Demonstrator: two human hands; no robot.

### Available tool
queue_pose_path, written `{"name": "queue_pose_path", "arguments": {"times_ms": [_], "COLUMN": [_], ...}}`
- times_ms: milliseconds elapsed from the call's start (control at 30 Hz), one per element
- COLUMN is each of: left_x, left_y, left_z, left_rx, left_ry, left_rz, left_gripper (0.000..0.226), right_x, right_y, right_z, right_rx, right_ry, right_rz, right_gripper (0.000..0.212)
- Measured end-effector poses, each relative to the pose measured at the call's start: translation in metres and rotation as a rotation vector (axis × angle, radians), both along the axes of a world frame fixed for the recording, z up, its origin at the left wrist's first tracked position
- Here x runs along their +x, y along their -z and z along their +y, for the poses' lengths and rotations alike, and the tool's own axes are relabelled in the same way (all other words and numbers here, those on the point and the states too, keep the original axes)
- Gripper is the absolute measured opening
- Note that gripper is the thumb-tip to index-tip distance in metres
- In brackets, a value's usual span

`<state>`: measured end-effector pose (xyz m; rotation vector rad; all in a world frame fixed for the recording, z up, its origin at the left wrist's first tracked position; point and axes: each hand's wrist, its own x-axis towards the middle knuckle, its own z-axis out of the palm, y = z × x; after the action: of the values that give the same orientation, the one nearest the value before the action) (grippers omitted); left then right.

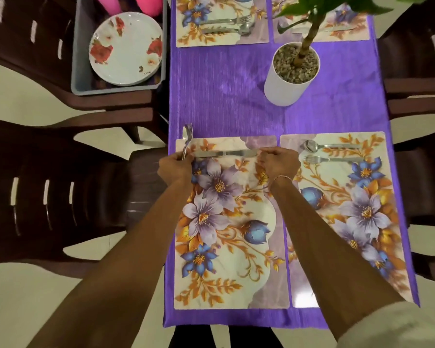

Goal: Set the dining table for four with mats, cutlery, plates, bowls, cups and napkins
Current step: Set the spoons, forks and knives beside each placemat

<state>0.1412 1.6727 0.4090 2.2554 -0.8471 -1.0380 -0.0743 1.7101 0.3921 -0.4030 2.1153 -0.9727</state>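
At the near end of the worktop point(224, 101) (purple cloth over all of it), four floral mats, two near and two far.

1. Near-left mat point(231, 222), at 6 o'clock in the view. A knife point(224, 153) lies flat along its far edge, running from 9 to 3 o'clock.
2. Left hand point(175, 168), at this mat's 11 o'clock corner. Grip closed round a spoon-and-fork pair point(187, 139), heads pointing to 12 o'clock past the mat's edge. Whether it also touches the knife cannot be told.
3. Right hand point(279, 163), at the mat's 1 o'clock corner. Grip closed, fingers curled onto the knife's right end.
4. Near-right mat point(344, 222), at 4 o'clock. A second spoon point(329, 146) and second fork point(333, 159) lie side by side along its far edge, heads toward 9 o'clock.
5. Far-left mat point(206, 38), at 12 o'clock, carrying a cutlery set point(224, 26).
6. Far-right mat point(349, 31), at 1 o'clock, partly hidden by leaves.
7. White plant pot point(286, 81), between the near and far mats.
8. Grey tub point(118, 91), on a chair point(23, 46) at 10 o'clock, off the worktop. It holds flowered plates point(126, 49) and pink cups point(148, 5).
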Motion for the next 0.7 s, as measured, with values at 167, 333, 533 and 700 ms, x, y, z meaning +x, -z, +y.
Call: {"name": "queue_pose_path", "arguments": {"times_ms": [167,333,533,700], "left_x": [-0.008,-0.011,-0.009,-0.008], "left_y": [-0.001,-0.002,-0.001,0.001], "left_z": [-0.005,-0.005,-0.004,-0.003], "left_rx": [-0.03,-0.018,-0.047,-0.073], "left_ry": [0.065,0.063,0.057,0.053], "left_rz": [-0.139,-0.172,-0.145,-0.137], "left_gripper": [0.021,0.02,0.018,0.017], "right_x": [0.002,0.004,0.006,0.005], "right_y": [0.002,-0.003,-0.006,-0.004], "right_z": [-0.008,-0.01,-0.008,-0.008], "right_rx": [0.028,0.041,0.016,0.004], "right_ry": [-0.028,-0.071,-0.084,-0.1], "right_rz": [0.105,0.183,0.2,0.217], "right_gripper": [0.034,0.01,0.007,0.007]}}
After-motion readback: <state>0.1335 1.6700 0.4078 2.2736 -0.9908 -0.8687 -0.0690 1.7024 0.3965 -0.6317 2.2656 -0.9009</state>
